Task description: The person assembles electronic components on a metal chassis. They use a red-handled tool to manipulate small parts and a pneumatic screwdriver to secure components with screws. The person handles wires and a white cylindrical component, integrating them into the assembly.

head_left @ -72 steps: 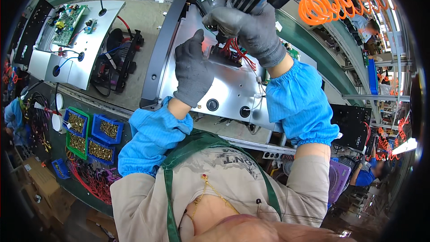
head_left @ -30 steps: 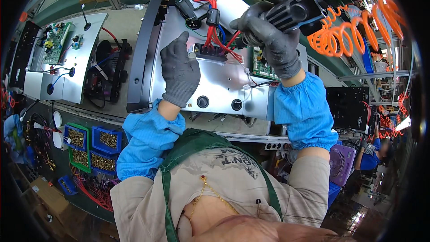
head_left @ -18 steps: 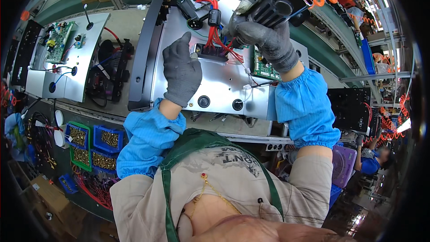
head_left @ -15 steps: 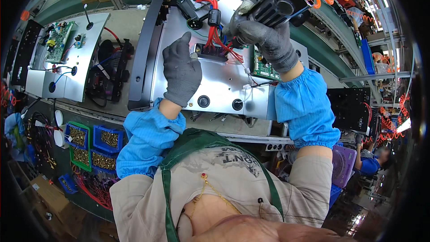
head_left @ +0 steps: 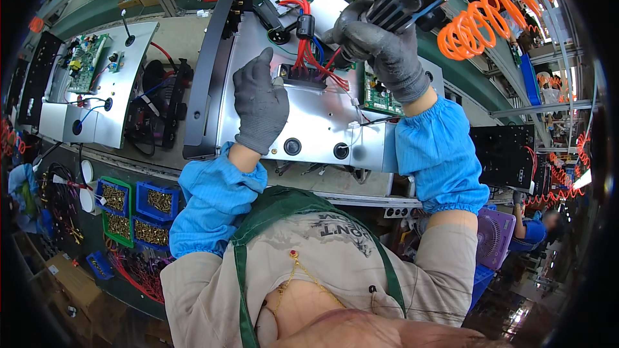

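Nearest in, blue bins of brass parts (head_left: 147, 201) sit at the tabletop's (head_left: 193, 35) front edge, left of the silver metal chassis (head_left: 316, 125). The left hand (head_left: 260, 103), gloved, lies flat and open on that chassis, fingertips beside the black terminal block (head_left: 302, 76) with its red wires (head_left: 303, 38). Farther back, the right hand (head_left: 380, 48) is clenched around a black power screwdriver (head_left: 403, 0), its long axis tilting down-left toward the wires, an orange coiled hose (head_left: 490, 9) trailing right.
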A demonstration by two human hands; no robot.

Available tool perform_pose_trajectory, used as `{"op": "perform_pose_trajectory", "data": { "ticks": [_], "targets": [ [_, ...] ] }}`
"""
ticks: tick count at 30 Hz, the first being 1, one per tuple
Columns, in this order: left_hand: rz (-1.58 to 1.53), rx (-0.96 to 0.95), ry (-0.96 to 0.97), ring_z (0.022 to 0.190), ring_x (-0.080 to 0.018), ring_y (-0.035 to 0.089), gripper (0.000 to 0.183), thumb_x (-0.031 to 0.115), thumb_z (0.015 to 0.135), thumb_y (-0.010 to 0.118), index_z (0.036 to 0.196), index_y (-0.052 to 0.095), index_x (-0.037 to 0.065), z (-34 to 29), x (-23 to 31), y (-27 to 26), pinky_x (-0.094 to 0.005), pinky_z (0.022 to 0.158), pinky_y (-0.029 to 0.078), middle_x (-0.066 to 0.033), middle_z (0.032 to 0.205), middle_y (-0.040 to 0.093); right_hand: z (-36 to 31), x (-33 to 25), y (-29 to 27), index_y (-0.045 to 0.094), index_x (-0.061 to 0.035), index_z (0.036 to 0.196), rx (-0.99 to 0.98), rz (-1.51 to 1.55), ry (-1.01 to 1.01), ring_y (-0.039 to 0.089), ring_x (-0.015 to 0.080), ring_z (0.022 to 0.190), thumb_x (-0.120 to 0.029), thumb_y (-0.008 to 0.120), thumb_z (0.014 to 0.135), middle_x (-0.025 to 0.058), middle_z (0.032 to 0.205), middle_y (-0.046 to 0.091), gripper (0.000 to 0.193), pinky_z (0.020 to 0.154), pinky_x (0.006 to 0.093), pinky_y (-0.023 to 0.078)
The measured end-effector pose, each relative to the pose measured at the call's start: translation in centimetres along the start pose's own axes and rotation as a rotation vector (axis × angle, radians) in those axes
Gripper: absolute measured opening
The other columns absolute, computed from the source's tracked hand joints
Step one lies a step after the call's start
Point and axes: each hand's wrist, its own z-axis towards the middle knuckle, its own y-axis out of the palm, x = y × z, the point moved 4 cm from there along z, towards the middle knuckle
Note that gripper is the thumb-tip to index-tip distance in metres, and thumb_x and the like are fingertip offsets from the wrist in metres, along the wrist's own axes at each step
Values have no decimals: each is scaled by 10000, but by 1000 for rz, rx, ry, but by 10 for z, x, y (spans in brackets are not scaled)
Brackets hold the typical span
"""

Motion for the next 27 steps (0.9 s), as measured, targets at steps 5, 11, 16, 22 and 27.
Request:
{"op": "perform_pose_trajectory", "data": {
  "ticks": [5, 11, 16, 22, 27],
  "targets": [
    [-19, -9, -17, 1069, -356, 445, 569, 31, 753, 533, 1309, 412, 46, 0, -1, 1, -445, 940, 366, -171, 1161, 514, -2, 10, -14, 589, 44, 1058, 84, -79, 78, 676, 225, 804, -69, 742, 741, 159, 920, 666, 370, 733, 343, 561],
    [-16, -13, -17, 1080, -356, 439, 567, 30, 752, 533, 1306, 415, 45, 0, -2, 2, -441, 957, 353, -167, 1172, 512, -1, 0, 2, 580, 48, 1049, 47, -42, 94, 682, 233, 787, -70, 748, 739, 161, 923, 665, 371, 735, 344, 565],
    [-9, -20, -6, 1087, -352, 438, 568, 29, 748, 530, 1304, 415, 41, 0, -2, 1, -439, 962, 350, -166, 1183, 507, -2, 0, 2, 574, 37, 1039, 61, -15, 55, 682, 232, 783, -56, 761, 719, 146, 888, 662, 382, 733, 354, 566],
    [-17, -16, -23, 1090, -348, 436, 583, 29, 738, 531, 1308, 413, 49, 0, -3, 1, -437, 960, 355, -161, 1173, 511, -2, -2, 5, 569, 15, 1062, 63, -32, 66, 680, 229, 781, -32, 740, 725, 133, 900, 661, 382, 733, 360, 567],
    [-8, -23, -12, 1094, -346, 434, 604, 32, 720, 533, 1311, 409, 55, 1, -2, 4, -434, 966, 355, -155, 1173, 504, -1, -9, 6, 620, 25, 924, 59, -119, -29, 660, 196, 700, -32, 718, 723, 123, 783, 658, 230, 623, 303, 540]
  ]
}}
